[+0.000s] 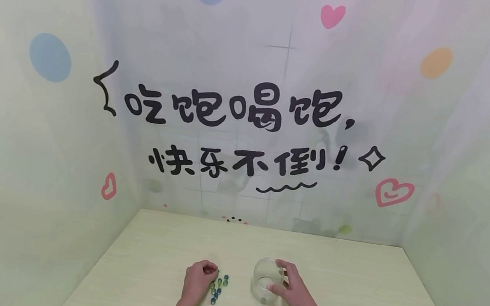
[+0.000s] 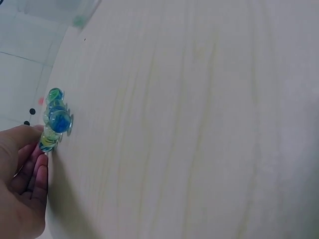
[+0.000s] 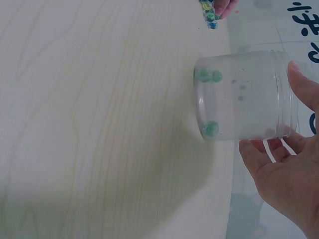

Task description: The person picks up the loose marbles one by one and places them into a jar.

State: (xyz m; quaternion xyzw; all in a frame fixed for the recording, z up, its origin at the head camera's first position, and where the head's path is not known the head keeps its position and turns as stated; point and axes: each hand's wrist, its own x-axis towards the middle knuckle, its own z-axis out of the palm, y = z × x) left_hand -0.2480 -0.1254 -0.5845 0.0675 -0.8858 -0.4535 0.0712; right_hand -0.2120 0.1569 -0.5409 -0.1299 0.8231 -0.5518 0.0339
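Several blue-green glass marbles (image 1: 219, 290) lie in a loose cluster on the table. My left hand (image 1: 200, 280) is at the far left side of this cluster, thumb and fingertips pinching a marble (image 1: 217, 271). In the left wrist view, other marbles (image 2: 60, 121) partly hide those fingertips. To the right, a clear jar (image 1: 261, 274) stands with its mouth up. My right hand (image 1: 297, 293) grips it near the rim, thumb on one side and fingers on the other. Green marbles (image 3: 211, 128) lie at the jar's bottom in the right wrist view.
The pale wood-grain table (image 1: 163, 244) ends at a back wall (image 1: 222, 200) printed with black lettering, hearts and dots. Side walls (image 1: 465, 236) rise along the left and right edges. A strip of tabletop separates the loose marbles from the jar.
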